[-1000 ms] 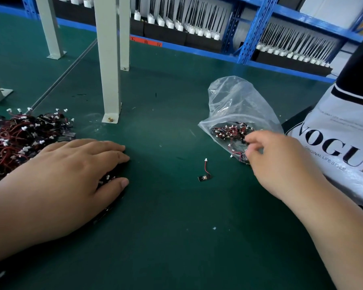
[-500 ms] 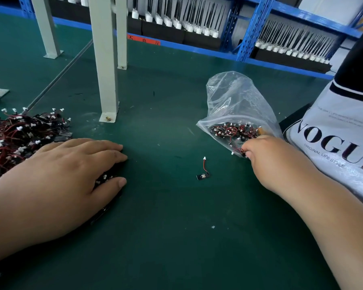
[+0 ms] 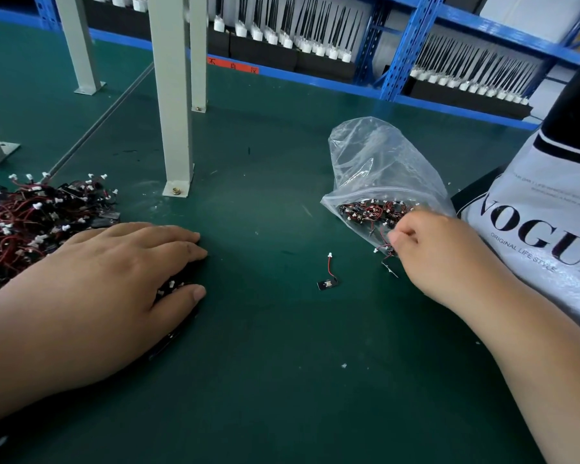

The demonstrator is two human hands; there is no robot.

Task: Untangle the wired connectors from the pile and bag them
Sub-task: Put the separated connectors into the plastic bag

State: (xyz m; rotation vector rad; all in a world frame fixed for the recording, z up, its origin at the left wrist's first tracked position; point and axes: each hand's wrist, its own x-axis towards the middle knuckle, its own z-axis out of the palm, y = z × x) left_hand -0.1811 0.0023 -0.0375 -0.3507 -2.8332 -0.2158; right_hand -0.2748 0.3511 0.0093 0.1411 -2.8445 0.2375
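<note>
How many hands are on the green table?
2. The left hand lies flat on red-wired connectors beside the tangled pile; the right hand pinches more of them at the mouth of the clear plastic bag. Neither is hidden.

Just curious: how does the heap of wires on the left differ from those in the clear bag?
The heap lies bare on the table; the bagged wires sit inside a clear bag. The heap is bigger, the bagged wires a smaller bunch, pinched by the right hand. Both have red wires, white plugs.
</note>
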